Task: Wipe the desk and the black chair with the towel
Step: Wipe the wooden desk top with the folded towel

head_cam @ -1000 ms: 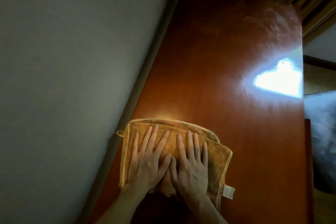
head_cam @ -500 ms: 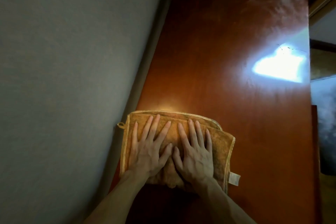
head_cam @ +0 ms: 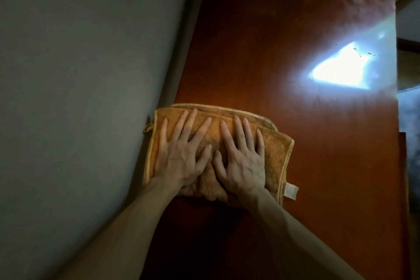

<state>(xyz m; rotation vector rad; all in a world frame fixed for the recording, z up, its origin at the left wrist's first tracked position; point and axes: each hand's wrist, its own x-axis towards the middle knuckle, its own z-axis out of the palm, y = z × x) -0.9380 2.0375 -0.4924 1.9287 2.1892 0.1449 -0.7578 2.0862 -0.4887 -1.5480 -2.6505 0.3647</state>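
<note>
1. My left hand [head_cam: 179, 154] lies flat on the folded orange-brown towel [head_cam: 275, 150], fingers straight and spread, pressing down and gripping nothing
2. My right hand [head_cam: 243, 161] presses flat just beside it, fingers straight too; the two thumbs nearly meet over a bunched ridge of cloth
3. The towel sits on the reddish-brown desk [head_cam: 272, 52], its left edge against the grey wall [head_cam: 79, 75], where a small hanging loop [head_cam: 147, 129] sticks out
4. A white label [head_cam: 291, 191] pokes from the towel's near right corner
5. A bright patch of reflected light [head_cam: 341, 70] lies on the desk top, far right, well apart from the towel
</note>
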